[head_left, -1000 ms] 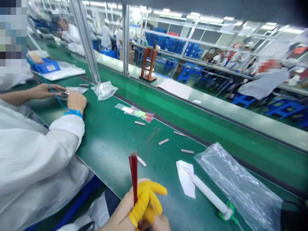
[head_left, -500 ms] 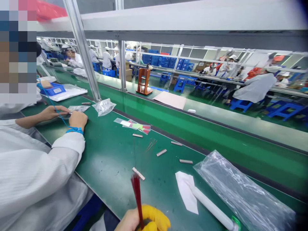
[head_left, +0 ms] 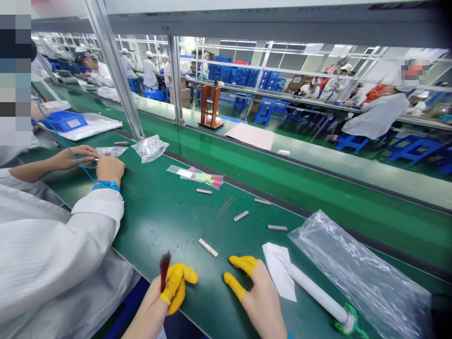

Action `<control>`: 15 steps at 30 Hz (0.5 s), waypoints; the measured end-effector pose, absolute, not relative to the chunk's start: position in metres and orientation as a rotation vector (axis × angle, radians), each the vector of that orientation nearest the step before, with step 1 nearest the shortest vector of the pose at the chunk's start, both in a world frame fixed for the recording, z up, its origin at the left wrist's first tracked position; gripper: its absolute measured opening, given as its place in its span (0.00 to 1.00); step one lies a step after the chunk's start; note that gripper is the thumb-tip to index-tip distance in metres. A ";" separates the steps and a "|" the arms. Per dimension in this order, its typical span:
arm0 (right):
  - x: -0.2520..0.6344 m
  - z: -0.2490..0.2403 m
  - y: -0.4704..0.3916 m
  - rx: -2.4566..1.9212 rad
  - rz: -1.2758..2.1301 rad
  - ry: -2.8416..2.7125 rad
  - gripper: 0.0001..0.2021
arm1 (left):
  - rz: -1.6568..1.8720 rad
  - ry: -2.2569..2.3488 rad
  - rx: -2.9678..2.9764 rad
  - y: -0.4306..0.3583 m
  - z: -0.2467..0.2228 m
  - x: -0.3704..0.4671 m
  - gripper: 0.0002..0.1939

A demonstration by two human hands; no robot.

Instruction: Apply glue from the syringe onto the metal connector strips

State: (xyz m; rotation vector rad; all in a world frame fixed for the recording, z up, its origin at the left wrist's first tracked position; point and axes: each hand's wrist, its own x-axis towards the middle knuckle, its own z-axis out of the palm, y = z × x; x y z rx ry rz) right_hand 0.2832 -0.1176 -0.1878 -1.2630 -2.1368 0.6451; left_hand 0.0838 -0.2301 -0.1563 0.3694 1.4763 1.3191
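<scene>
My left hand (head_left: 171,292), with yellow finger cots, is closed around a bundle of thin dark red wires (head_left: 164,270) whose ends stick up past the thumb. My right hand (head_left: 256,294), also in yellow finger cots, hovers over the green bench with thumb and fingers apart and holds nothing. Just ahead of both hands lies a small silvery strip-shaped part (head_left: 208,248). Farther off are several similar grey strips, among them one slanted strip (head_left: 241,216), and a few loose thin wires (head_left: 226,206).
Right of my right hand lie a white paper (head_left: 278,270), a white tube with a green end (head_left: 318,294) and a clear plastic bag (head_left: 360,273). Small labelled bags (head_left: 196,176) lie farther back. At left, a co-worker's sleeve (head_left: 95,221) and hands reach over the bench.
My left hand has moved left and up into fuller view with the wire bundle, which shows less of its length. My right hand has come into view. The camera view has shifted slightly.
</scene>
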 end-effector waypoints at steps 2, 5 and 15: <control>0.271 -0.190 -0.112 -1.214 0.519 -2.149 0.16 | 1.323 1.515 0.358 -0.227 -0.153 0.082 0.30; 0.254 -0.194 -0.109 -1.128 0.378 -2.193 0.21 | 1.261 1.450 0.372 -0.218 -0.151 0.077 0.34; 0.235 -0.194 -0.097 -1.079 0.422 -2.182 0.17 | 1.226 1.371 0.338 -0.222 -0.150 0.056 0.33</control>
